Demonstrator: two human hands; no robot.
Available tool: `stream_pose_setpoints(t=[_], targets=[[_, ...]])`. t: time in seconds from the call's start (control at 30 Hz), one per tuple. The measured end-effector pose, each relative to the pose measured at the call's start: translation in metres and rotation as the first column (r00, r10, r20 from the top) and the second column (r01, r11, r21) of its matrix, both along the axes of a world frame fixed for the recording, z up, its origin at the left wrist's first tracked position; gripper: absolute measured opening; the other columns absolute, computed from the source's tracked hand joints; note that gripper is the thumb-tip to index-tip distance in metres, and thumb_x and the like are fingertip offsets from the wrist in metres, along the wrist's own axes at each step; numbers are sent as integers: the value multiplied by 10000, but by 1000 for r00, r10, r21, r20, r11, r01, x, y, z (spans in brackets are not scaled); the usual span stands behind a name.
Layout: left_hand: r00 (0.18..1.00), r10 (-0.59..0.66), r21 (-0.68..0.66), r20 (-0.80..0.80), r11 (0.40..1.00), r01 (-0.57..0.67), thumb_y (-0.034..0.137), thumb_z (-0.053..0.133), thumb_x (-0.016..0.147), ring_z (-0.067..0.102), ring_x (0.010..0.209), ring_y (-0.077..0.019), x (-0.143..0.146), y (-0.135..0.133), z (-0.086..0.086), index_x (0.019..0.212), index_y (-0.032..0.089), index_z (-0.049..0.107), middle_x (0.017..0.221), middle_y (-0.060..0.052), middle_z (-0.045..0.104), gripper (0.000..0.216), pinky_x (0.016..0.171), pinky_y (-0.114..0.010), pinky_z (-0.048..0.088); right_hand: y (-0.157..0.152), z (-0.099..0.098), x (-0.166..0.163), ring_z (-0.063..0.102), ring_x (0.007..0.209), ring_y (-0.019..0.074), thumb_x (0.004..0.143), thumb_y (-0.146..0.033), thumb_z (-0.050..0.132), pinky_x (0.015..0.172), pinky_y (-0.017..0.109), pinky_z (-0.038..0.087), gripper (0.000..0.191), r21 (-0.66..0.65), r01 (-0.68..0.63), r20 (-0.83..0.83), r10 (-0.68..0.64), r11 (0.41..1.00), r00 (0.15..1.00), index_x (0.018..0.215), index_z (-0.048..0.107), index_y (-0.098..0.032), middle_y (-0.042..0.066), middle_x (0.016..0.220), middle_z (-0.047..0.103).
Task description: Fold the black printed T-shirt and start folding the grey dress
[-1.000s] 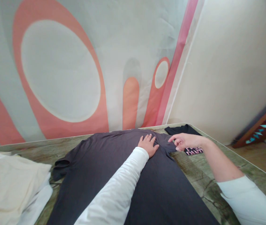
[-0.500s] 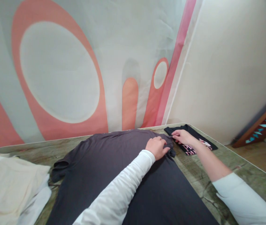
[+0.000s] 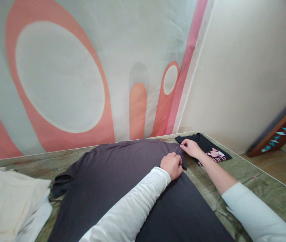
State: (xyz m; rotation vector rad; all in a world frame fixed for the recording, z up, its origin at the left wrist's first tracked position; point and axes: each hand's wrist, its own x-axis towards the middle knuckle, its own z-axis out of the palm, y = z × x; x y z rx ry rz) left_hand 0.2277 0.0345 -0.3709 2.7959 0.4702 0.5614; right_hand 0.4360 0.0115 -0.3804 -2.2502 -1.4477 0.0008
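Squaring the right-side sleeve of a dark grey T-shirt

The dark grey T-shirt (image 3: 122, 174) lies spread on the wood-patterned table (image 3: 263, 183), shoulders toward the far edge, body running toward the wearer. Both hands are at the sleeve (image 3: 184, 160) on the wearer's right. The right hand (image 3: 190, 148) appears to pinch its outer upper corner between thumb and finger. The left hand (image 3: 171, 166) rests on the shirt near the underarm, fingers curled at the sleeve's lower edge; whether they grip cloth I cannot tell, since the tips are hidden.

Good handling here, I judge, means letting the left hand anchor the underarm while the right draws the corner outward gently, so the shoulder line stays straight. A hard tug would likely skew the whole shirt. The folded black T-shirt (image 3: 202, 143) with pink print sits just beside the right hand, so a low, short pull seems safest. The opposite cuff (image 3: 64, 178) gapes slightly and deserves the same flattening.
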Motion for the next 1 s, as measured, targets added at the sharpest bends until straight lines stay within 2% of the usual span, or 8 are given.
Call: stream_pose_setpoints(t=[0.1,0.17,0.33,0.53,0.63,0.73,0.83,1.0], targets=[[999,-7,-20,31,1000,8,259,513,774,521,850,-179,0,-1,0,835,199,554,898,-36,541,94,771,-290,444,0,-1,0,574,590,141,797,-261,478,641,249,419,172,39,15,-89,-11,999,996,899,568,-156,21,674,625],[999,-23,-31,47,999,25,257,508,782,518,852,-175,0,0,-1,838,199,542,905,-33,538,88,769,-285,442,1,-3,2,573,564,132,797,-251,474,626,245,424,173,85,22,-125,-11,996,992,922,553,-161,17,693,630],[997,-56,-36,62,998,58,259,513,795,510,871,-176,1,1,-3,849,203,527,925,-34,529,79,765,-282,439,4,-11,7,598,799,159,782,-240,519,739,252,427,172,164,55,-36,-50,985,998,940,552,-181,47,866,642],[999,-37,-39,23,999,38,277,509,806,497,912,-192,-1,0,-1,869,198,515,957,-49,517,101,803,-310,429,3,-11,5,600,829,167,769,-286,571,741,259,430,259,76,87,-40,-84,993,996,1011,563,-193,48,885,654],[1000,-9,-35,-3,999,9,332,551,778,491,934,-209,-2,0,-1,949,198,506,985,-57,512,222,816,-334,427,1,-4,8,604,841,173,765,-313,583,727,253,435,266,79,114,-71,-108,990,992,994,581,-178,65,899,661],[1000,-5,-24,16,1000,6,377,566,761,490,941,-218,-1,0,-4,1001,211,517,998,-56,510,296,812,-344,430,-3,3,13,621,711,155,768,-293,574,615,230,445,169,-3,152,-203,-150,988,968,871,609,-164,70,834,672],[999,-1,-29,33,1000,2,374,548,766,500,921,-219,1,1,-8,923,231,569,963,-45,523,213,788,-346,439,-7,8,14,596,539,131,758,-262,579,458,208,413,113,-108,146,-307,-173,983,936,763,606,-153,61,700,664],[997,40,-113,61,993,-33,268,550,737,519,887,-194,4,5,-13,841,218,579,909,-32,547,119,799,-321,441,-10,13,8,569,458,127,747,-290,597,373,206,400,181,-202,111,-422,-189,973,887,635,572,-151,59,571,633]])
